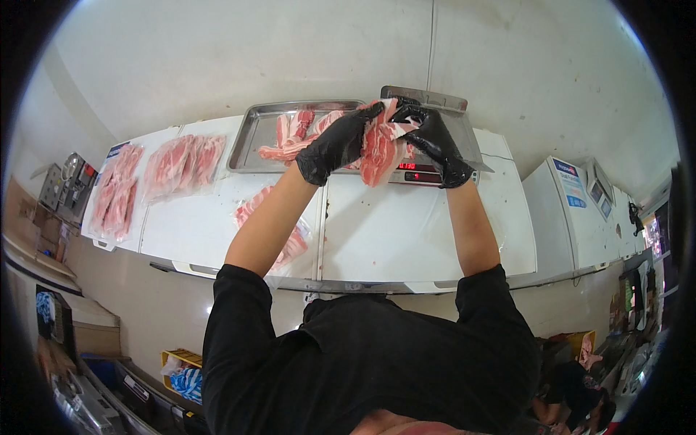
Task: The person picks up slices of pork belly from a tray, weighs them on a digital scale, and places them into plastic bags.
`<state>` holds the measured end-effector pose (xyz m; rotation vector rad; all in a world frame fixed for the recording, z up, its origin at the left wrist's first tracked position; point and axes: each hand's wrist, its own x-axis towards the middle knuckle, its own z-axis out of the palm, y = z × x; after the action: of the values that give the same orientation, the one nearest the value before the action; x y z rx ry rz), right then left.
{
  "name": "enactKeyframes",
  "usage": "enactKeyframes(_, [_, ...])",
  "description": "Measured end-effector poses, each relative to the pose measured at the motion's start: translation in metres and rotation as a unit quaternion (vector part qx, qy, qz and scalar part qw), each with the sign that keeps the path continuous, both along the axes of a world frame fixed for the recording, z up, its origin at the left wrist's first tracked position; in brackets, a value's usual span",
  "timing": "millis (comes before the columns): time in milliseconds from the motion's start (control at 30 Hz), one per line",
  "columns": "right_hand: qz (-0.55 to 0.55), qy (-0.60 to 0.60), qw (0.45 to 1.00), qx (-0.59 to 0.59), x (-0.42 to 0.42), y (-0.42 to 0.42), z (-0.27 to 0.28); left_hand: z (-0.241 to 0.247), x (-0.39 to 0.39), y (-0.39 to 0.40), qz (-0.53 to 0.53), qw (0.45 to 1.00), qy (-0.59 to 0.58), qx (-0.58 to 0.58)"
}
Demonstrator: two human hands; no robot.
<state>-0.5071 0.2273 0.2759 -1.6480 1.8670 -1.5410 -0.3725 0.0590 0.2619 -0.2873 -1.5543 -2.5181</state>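
Note:
Both my hands wear black gloves and are raised over the back of the white freezer lids. Between them hang slices of raw pork belly (378, 155). My left hand (340, 142) pinches the slices from the left side. On the other side, my right hand (432, 136) grips their upper right edge. Behind and below the meat is a digital scale (426, 178) with a lit red display, partly hidden by the slices and my right hand. To the left, a shallow metal tray (247, 144) carries several more pork strips (296, 128).
Clear bags of sliced meat lie at the left, one pack (117, 190) near the end and another pack (185, 163) beside it. A further meat pack (291, 247) lies partly under my left forearm. A white freezer (576, 217) stands right. Another person (573, 391) is at lower right.

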Motion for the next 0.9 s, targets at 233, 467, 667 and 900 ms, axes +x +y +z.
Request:
enactKeyframes(233, [0.023,-0.211,0.977,0.005,0.002,0.008,-0.041,-0.016,0.009,0.015,-0.046,0.988,-0.129,0.066])
enactKeyframes(467, [0.122,-0.469,0.874,-0.043,0.008,0.014,-0.099,-0.073,0.018,0.03,-0.046,0.991,-0.103,-0.066])
enactKeyframes(667, [0.113,-0.358,0.925,-0.054,-0.018,0.018,-0.12,-0.081,0.033,0.056,-0.104,0.979,-0.177,-0.02])
enactKeyframes(900, [-0.133,0.223,0.964,0.061,0.021,0.061,-0.142,-0.069,0.032,0.071,-0.045,0.946,-0.153,0.283])
